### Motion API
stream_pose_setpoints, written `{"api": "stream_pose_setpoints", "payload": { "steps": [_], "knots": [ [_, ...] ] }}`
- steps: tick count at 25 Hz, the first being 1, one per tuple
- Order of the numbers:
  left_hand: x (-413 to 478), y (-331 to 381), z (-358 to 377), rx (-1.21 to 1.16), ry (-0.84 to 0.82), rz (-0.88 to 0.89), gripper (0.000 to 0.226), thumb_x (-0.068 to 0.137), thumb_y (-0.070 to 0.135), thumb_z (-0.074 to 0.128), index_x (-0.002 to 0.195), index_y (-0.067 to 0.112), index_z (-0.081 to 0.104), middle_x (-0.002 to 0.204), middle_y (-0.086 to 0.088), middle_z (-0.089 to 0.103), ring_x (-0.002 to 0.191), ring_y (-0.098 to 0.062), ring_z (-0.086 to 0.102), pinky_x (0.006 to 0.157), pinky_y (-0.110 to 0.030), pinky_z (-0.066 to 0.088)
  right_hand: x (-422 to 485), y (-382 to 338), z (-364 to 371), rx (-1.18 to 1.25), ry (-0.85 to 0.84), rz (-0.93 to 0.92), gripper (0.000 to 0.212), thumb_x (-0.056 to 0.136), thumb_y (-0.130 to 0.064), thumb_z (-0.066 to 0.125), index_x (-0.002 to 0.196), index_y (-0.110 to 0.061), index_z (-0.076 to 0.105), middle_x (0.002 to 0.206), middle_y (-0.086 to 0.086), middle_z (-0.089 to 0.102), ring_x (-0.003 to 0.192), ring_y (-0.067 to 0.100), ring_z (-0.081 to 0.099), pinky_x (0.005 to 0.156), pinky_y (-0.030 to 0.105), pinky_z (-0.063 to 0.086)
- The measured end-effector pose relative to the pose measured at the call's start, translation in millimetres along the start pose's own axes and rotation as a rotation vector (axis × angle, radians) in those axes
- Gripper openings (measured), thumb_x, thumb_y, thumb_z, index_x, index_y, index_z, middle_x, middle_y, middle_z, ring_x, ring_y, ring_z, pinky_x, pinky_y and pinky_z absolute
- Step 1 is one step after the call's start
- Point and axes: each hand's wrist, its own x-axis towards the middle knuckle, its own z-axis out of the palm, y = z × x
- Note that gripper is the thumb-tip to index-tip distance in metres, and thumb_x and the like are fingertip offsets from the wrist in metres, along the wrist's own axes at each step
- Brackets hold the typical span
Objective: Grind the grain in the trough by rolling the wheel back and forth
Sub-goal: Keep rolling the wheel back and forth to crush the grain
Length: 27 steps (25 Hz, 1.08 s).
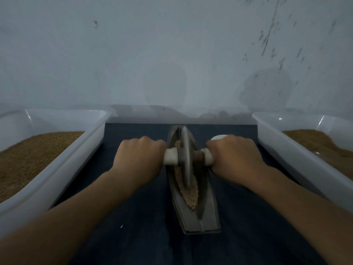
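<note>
My left hand (139, 157) is curled tight round the white handle (170, 158) on the left side of the wheel (185, 155). My right hand (233, 155) grips the matching handle (208, 159) on the other side, knuckles up on both. The wheel stands upright on its edge in the groove of the trough (207, 213), about midway along it. The crushed grain (189, 192) lies in a pale strip along the bottom of the trough, under and just nearer to me than the wheel.

The trough sits lengthwise on a dark cloth (143, 236), its far tip pointing at the wall (172, 54). Left of the trough is a white tub (63, 165) holding brown whole grain (28, 155). Right of the trough is a second tub (298, 157), also holding brown grain (322, 140). Something small and white (218, 137) shows just beyond my right knuckles; I cannot tell what it is.
</note>
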Motion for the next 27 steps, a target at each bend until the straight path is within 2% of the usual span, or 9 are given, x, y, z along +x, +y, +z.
{"api": "stream_pose_setpoints", "payload": {
  "steps": [2,4,8,11,15,17,20,24,27],
  "knots": [
    [-19.3,-3.9,-10.5,0.007,0.109,0.089,0.051,0.053,0.03,0.076,0.071,0.027,0.028,0.055,0.011,0.017,0.044,-0.013,0.011,0.05,-0.019,0.002,-26.0,3.2,-1.6,-0.017,0.099,-0.052,0.027,0.069,-0.046,0.05,0.063,-0.037,0.025,0.06,-0.01,0.042,0.051,0.012,0.042,0.045,0.021,0.015],
    [-15.0,-5.9,-5.4,0.0,0.062,0.08,0.052,0.052,0.029,0.077,0.07,0.027,0.028,0.053,0.009,0.021,0.042,-0.014,0.014,0.049,-0.019,0.003,-27.0,6.0,3.0,-0.01,0.09,-0.045,0.032,0.067,-0.048,0.053,0.063,-0.037,0.023,0.057,-0.012,0.039,0.048,0.009,0.038,0.045,0.019,0.013],
    [39.7,-4.2,15.0,0.053,-0.098,-0.053,0.012,0.084,0.032,0.062,0.085,0.025,0.052,0.065,0.006,0.035,0.055,-0.018,0.036,0.053,-0.032,0.031,28.9,1.3,14.0,0.071,-0.028,0.092,0.029,0.082,-0.04,0.063,0.069,-0.033,0.038,0.069,-0.011,0.048,0.063,0.017,0.051,0.052,0.027,0.031],
    [55.1,-4.0,8.6,0.019,-0.162,-0.076,0.009,0.088,0.029,0.059,0.096,0.025,0.06,0.075,0.003,0.048,0.065,-0.021,0.045,0.059,-0.033,0.037,43.3,1.1,12.2,0.115,-0.126,0.155,0.016,0.085,-0.039,0.061,0.078,-0.031,0.049,0.08,-0.006,0.056,0.076,0.022,0.057,0.059,0.031,0.037],
    [-9.2,3.4,-9.0,0.018,0.03,0.061,0.041,0.063,0.032,0.075,0.071,0.026,0.035,0.056,0.008,0.023,0.045,-0.014,0.02,0.046,-0.024,0.012,-23.2,0.5,-0.6,-0.001,0.056,0.018,0.026,0.077,-0.045,0.055,0.067,-0.034,0.033,0.059,-0.01,0.044,0.051,0.01,0.039,0.045,0.023,0.018],
    [-23.5,-0.5,-11.7,-0.021,0.115,0.094,0.052,0.053,0.028,0.076,0.07,0.026,0.027,0.05,0.008,0.028,0.04,-0.014,0.019,0.049,-0.019,0.006,-43.7,4.1,-4.2,-0.011,0.174,-0.016,0.022,0.073,-0.049,0.049,0.068,-0.036,0.032,0.05,-0.012,0.034,0.042,0.009,0.029,0.044,0.018,0.016],
    [-3.7,1.9,-0.6,0.038,-0.034,0.007,0.04,0.064,0.026,0.072,0.07,0.024,0.032,0.053,0.006,0.03,0.043,-0.016,0.022,0.046,-0.023,0.011,-20.1,3.9,2.7,-0.033,0.086,0.009,0.03,0.074,-0.04,0.058,0.068,-0.035,0.029,0.057,-0.011,0.039,0.049,0.012,0.036,0.046,0.021,0.014],
    [43.3,-0.8,14.1,-0.021,-0.174,-0.14,0.007,0.09,0.031,0.057,0.094,0.025,0.055,0.072,0.003,0.042,0.063,-0.02,0.044,0.057,-0.034,0.037,42.0,-3.2,7.2,-0.002,-0.057,0.106,0.019,0.086,-0.036,0.062,0.081,-0.031,0.044,0.074,-0.006,0.047,0.071,0.024,0.054,0.058,0.031,0.034],
    [19.2,-0.3,2.3,0.016,-0.088,-0.084,0.016,0.083,0.033,0.064,0.085,0.026,0.05,0.065,0.006,0.035,0.054,-0.017,0.036,0.049,-0.03,0.028,17.5,-0.6,-1.3,0.003,-0.053,0.086,0.024,0.083,-0.037,0.061,0.075,-0.03,0.039,0.07,-0.009,0.046,0.065,0.019,0.049,0.054,0.029,0.031]
  ]
}}
